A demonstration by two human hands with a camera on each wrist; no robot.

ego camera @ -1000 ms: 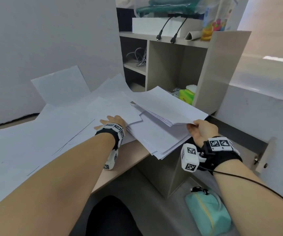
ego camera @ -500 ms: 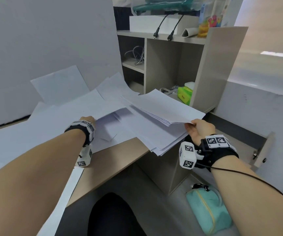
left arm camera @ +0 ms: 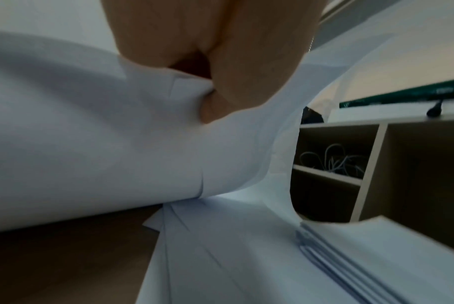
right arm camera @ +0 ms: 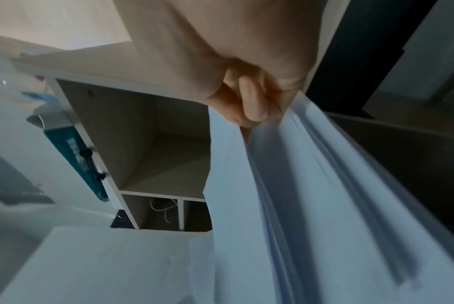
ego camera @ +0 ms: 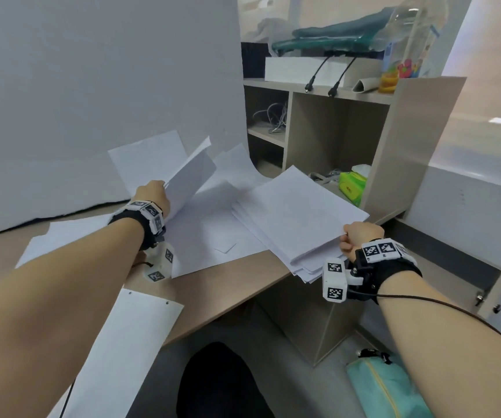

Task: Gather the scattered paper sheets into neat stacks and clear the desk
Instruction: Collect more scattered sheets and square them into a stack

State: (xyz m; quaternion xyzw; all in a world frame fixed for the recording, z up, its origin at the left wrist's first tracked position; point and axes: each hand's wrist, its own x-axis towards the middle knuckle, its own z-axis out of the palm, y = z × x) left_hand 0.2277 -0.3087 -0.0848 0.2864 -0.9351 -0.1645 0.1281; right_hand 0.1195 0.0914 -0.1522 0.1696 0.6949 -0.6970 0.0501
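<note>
My right hand (ego camera: 354,236) grips the near corner of a thick paper stack (ego camera: 297,215) that overhangs the desk's right end; in the right wrist view its fingers (right arm camera: 249,111) curl round the stack's edge (right arm camera: 311,185). My left hand (ego camera: 152,194) pinches a few lifted sheets (ego camera: 189,179) that curve upward above the desk; in the left wrist view the fingers (left arm camera: 228,88) fold into the bent paper (left arm camera: 116,133). More loose sheets (ego camera: 219,236) lie flat between the hands, and one long sheet (ego camera: 122,342) hangs over the desk's front edge.
A wooden shelf unit (ego camera: 327,140) stands right behind the stack, with cables and a green tissue pack (ego camera: 352,185) inside. Bare desk (ego camera: 231,285) shows at the front edge. A teal pouch (ego camera: 388,387) lies on the floor; a grey partition (ego camera: 92,86) backs the desk.
My left hand left the desk surface, moved left and back, and lifted a few sheets. The right hand kept its grip on the stack, which now lies lower.
</note>
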